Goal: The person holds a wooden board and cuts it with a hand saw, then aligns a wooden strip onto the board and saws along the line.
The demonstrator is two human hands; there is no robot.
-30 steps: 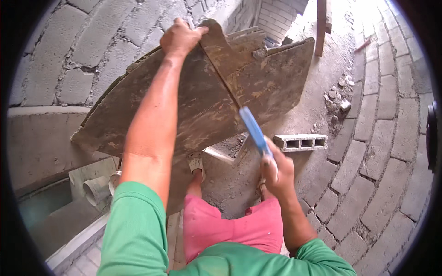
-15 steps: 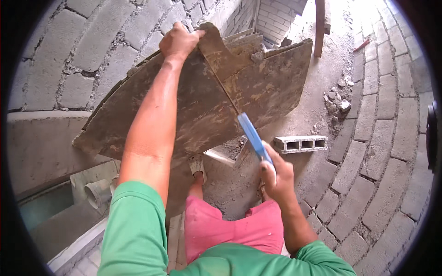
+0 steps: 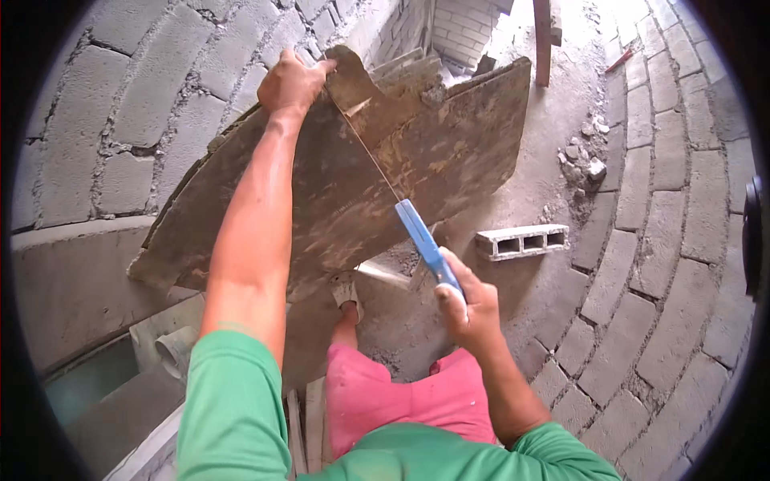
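The right hand [image 3: 469,295] grips a blue-handled handsaw [image 3: 420,235], its thin blade slanting up and leftward toward the left hand [image 3: 289,83]. The left hand is at the upper edge of a large, stained board [image 3: 321,212], just left of a curved notch. To the right of the right hand, a hollow concrete block [image 3: 521,233] lies on the floor [image 3: 536,188], with rubble [image 3: 594,168] farther off. Well below the left hand is a pale pipe [image 3: 178,345]; beyond that hand, leftward, stands a block wall [image 3: 168,60].

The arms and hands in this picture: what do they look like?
They are a person's: short green fabric sleeves ending around the elbows, with bare forearms below. The left hand and right hand wear no gloves; no cables show.
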